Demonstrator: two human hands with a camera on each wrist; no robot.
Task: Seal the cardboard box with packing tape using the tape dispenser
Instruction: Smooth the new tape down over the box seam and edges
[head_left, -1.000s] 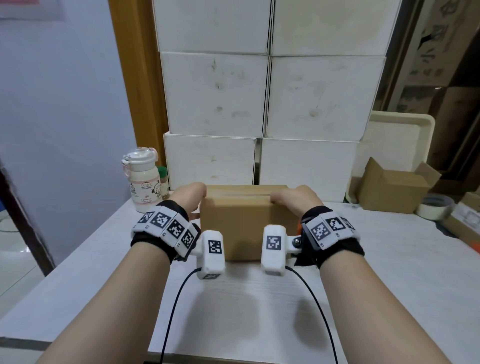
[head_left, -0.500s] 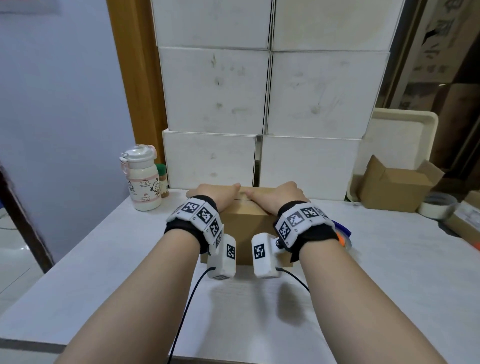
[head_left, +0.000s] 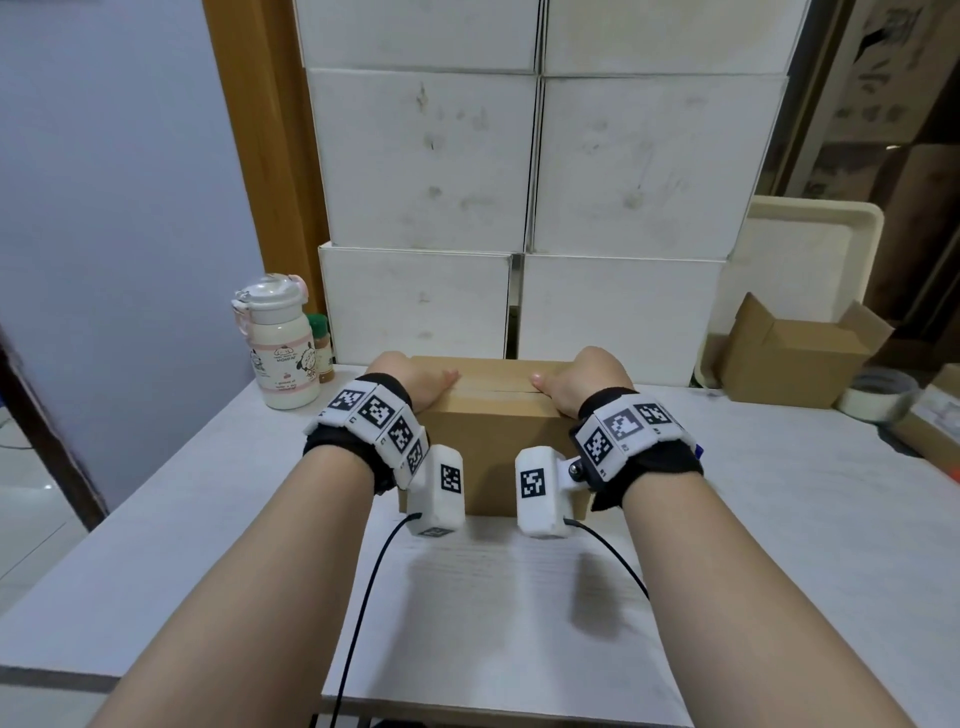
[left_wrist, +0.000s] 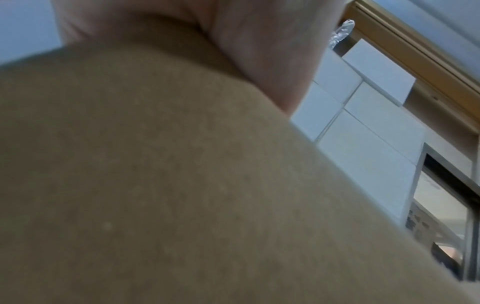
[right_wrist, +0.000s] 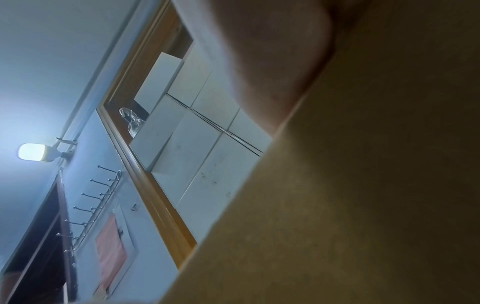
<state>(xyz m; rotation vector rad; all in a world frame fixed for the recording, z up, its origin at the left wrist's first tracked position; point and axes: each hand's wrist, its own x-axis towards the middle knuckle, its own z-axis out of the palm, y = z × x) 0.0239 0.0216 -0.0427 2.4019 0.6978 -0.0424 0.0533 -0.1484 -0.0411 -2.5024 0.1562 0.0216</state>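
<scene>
The brown cardboard box (head_left: 498, 441) stands on the white table (head_left: 779, 519), flaps down with a seam along its top. My left hand (head_left: 410, 382) lies on the top's left end and my right hand (head_left: 584, 382) on its right end, thumbs flat and pointing inward; the other fingers are hidden. In the wrist views the box (left_wrist: 182, 185) (right_wrist: 363, 205) fills the frame, with the left hand's (left_wrist: 259, 51) and the right hand's (right_wrist: 272, 61) heels pressed on it. Only a blue sliver of the tape dispenser (head_left: 698, 451) shows behind my right wristband.
A stack of white boxes (head_left: 519, 208) rises just behind the box. A white bottle (head_left: 280, 348) stands at the back left. At the back right sit an open small carton (head_left: 795, 358), a tape roll (head_left: 878, 395) and a leaning cream tray (head_left: 810, 260).
My hands went from the box's sides to meet at the middle of its top, then slid apart to the two ends. The box has stayed in place.
</scene>
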